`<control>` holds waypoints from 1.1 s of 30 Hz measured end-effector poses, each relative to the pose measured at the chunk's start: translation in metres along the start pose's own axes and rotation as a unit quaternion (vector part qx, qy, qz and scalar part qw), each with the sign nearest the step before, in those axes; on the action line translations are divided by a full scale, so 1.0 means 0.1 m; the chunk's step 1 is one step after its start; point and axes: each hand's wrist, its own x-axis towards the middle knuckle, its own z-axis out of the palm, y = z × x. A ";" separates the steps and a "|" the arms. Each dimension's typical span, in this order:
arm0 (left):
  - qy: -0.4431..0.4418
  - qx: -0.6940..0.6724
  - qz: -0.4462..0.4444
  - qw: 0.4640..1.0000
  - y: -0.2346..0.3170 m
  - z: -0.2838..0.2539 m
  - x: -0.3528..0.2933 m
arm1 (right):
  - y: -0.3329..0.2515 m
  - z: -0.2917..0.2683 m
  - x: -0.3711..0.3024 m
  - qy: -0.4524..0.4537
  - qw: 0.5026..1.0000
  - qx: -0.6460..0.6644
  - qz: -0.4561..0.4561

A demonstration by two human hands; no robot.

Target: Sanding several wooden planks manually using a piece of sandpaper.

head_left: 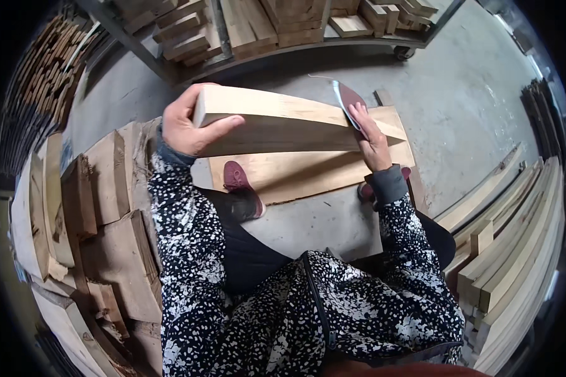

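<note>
A thick pale wooden board (277,133) is held up crosswise in front of me, its broad side toward me and its narrow edge upward. My left hand (187,122) grips its left end, the thumb on the near side and the fingers round the back. Near the other end, my right hand (374,143) presses a reddish-brown sheet of sandpaper (351,95) with a pale blue edge against the board. That sheet bends up past my fingertips. Below lies a flat wooden panel (302,179), partly shadowed by the board.
Rough timber slabs (116,245) are stacked close on my left. Long planks (516,245) lie along my right side. A wheeled metal rack (270,53) loaded with wood pieces stands ahead. My maroon shoes (238,177) are on the near side of the panel.
</note>
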 end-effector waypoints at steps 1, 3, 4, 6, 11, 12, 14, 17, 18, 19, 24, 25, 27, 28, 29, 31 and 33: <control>0.008 0.000 0.009 1.000 0.02 -0.02 0.01 | 0.34 -0.06 -0.17 0.006 1.000 -0.010 0.014; 0.014 0.017 0.026 0.999 0.01 0.02 0.08 | 0.94 -0.30 -0.46 0.060 0.989 0.030 0.129; 0.021 0.031 0.020 0.999 -0.02 0.02 0.08 | 1.08 -0.31 -0.54 0.074 0.986 0.024 0.149; 0.007 0.037 0.029 0.999 -0.10 0.05 0.14 | 1.22 -0.31 -0.60 0.076 0.986 -0.029 0.145; 0.035 0.065 0.029 0.997 -0.24 -0.13 0.06 | -0.13 -0.09 -0.23 0.041 0.998 -0.031 -0.043; 0.019 0.066 0.035 0.997 -0.27 -0.14 0.05 | -0.23 -0.10 -0.22 0.037 0.996 -0.029 -0.071; 0.046 0.069 0.025 0.996 -0.32 -0.18 0.04 | -0.09 -0.14 -0.24 0.050 0.996 -0.035 -0.066; 0.035 0.086 0.023 0.995 -0.39 -0.21 -0.01 | 0.41 -0.13 -0.26 0.049 0.996 -0.067 -0.045; 0.037 0.094 0.021 0.995 -0.39 -0.22 -0.01 | 0.68 -0.18 -0.32 0.057 0.994 -0.089 -0.013; 0.038 0.101 0.019 0.994 -0.37 -0.27 -0.02 | 0.93 -0.18 -0.38 0.062 0.994 -0.085 0.018; 0.035 0.086 0.030 0.995 -0.26 -0.14 0.02 | 2.02 -0.56 -0.87 0.101 0.974 -0.099 0.177; 0.035 0.078 0.032 0.996 -0.29 -0.12 0.02 | 2.01 -0.56 -0.85 0.099 0.974 -0.101 0.177; 0.035 0.072 0.036 0.996 -0.29 -0.12 0.03 | 1.91 -0.57 -0.75 0.082 0.951 -0.083 0.285; 0.040 0.076 0.030 0.996 -0.25 -0.14 0.04 | 1.82 -0.57 -0.68 0.074 0.936 -0.072 0.338; 0.044 0.078 0.025 0.996 -0.23 -0.14 0.05 | 1.74 -0.50 -0.59 0.070 0.960 -0.070 0.263; 0.043 0.080 0.018 0.996 -0.22 -0.16 0.03 | 1.30 -0.23 -0.33 0.060 0.990 -0.051 0.121; 0.048 0.078 0.006 0.996 -0.30 -0.22 -0.02 | 0.60 -0.07 -0.18 0.036 0.999 -0.016 0.013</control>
